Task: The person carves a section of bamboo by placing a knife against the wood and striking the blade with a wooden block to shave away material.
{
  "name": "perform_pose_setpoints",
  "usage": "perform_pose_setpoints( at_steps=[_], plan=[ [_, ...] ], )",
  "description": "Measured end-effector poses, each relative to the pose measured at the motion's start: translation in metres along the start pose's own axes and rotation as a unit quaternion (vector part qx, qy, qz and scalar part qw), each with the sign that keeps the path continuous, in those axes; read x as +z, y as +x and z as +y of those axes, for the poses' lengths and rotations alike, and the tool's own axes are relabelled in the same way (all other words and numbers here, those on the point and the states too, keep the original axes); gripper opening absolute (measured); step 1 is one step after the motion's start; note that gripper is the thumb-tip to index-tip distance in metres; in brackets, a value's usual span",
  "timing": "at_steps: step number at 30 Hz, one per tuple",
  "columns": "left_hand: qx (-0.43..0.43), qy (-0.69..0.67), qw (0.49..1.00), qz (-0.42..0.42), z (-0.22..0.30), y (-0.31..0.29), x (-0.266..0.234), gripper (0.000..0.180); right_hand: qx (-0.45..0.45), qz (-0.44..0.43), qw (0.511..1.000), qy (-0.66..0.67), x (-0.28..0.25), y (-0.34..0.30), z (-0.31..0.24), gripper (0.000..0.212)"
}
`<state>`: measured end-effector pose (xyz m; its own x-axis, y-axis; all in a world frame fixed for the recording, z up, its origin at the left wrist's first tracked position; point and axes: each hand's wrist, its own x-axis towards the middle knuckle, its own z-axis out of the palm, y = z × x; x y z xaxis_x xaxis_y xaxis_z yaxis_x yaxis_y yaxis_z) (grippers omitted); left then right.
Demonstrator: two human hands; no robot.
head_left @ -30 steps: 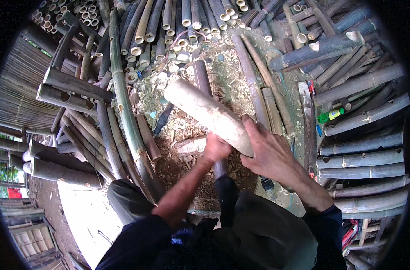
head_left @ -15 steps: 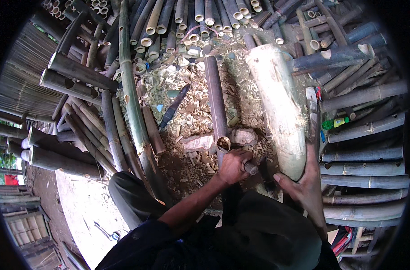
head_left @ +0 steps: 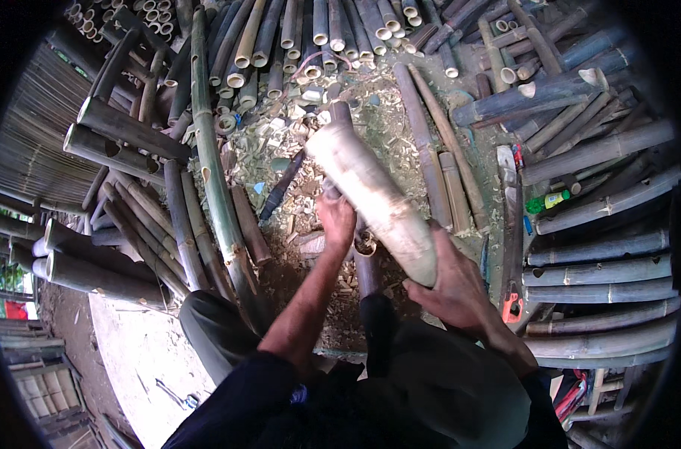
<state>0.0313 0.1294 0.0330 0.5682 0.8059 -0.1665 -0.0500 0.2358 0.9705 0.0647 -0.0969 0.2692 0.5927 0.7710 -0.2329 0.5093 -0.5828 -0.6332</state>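
Observation:
A thick, pale wooden club (head_left: 370, 196) is raised slantwise in front of me, tapering toward its near end. My right hand (head_left: 454, 288) is closed around that narrow end. To the left, my left hand (head_left: 336, 224) is closed in a fist on a tool handle (head_left: 330, 190), whose rounded tip shows above the fingers; the rest of the tool is hidden. Between my legs a dark bamboo tube (head_left: 367, 273) lies lengthwise, its opening toward me, partly covered by the club. A block of wood (head_left: 310, 244) lies beneath it.
Wood chips (head_left: 280, 142) litter the ground. A dark pointed tool (head_left: 283, 185) lies left of the tube. On the right are bamboo lengths (head_left: 424, 142), a saw (head_left: 511, 247) with an orange handle and a green bottle (head_left: 547, 202). Stacked bamboo (head_left: 606, 269) surrounds the work spot.
My right hand has swung the club left, across the tube. My left hand has moved forward and left, away from the tube's near end, turning the handle upward.

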Motion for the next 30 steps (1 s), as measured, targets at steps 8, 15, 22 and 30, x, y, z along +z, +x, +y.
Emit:
perform_pose_setpoints(
  at_steps=[8,15,22,30],
  plan=[
    [0.031,0.283,0.802,-0.525,0.065,-0.007,0.028,0.028,-0.09,0.149,0.981,0.083,-0.034,-0.009,-0.007,0.085],
    [0.178,0.123,0.93,-0.296,0.038,-0.048,0.028,0.032,-0.036,0.008,0.986,-0.164,-0.006,0.024,0.0,0.068],
    [0.291,0.3,0.885,-0.206,-0.002,-0.107,0.065,0.027,0.018,0.065,0.995,0.073,-0.015,0.008,0.015,0.085],
    [0.002,0.065,0.979,-0.191,0.066,-0.086,0.026,0.016,-0.002,0.076,0.988,0.131,-0.031,-0.009,0.03,0.089]
  ],
)
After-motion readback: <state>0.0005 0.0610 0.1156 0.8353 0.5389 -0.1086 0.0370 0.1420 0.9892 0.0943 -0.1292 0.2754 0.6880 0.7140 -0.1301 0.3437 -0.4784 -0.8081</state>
